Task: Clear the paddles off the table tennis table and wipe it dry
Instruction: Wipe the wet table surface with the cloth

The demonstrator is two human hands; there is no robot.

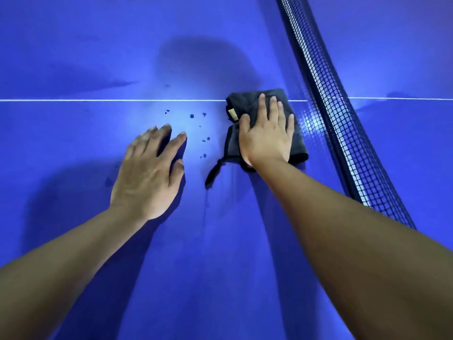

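The blue table tennis table [73, 143] fills the view. My right hand [266, 136] lies flat with straight fingers, pressing a folded black cloth [297, 146] onto the surface just left of the net. My left hand [149, 173] hovers or rests over the table with its fingers spread and relaxed, holding nothing. Several dark water drops [203, 139] dot the surface between my hands. No paddle is in view.
The black net [328, 114] runs diagonally from top centre down to the right edge. A white centre line [98, 100] crosses the table horizontally. A loose strap of the cloth [213, 173] trails toward me. Faint wet streaks mark the surface near me.
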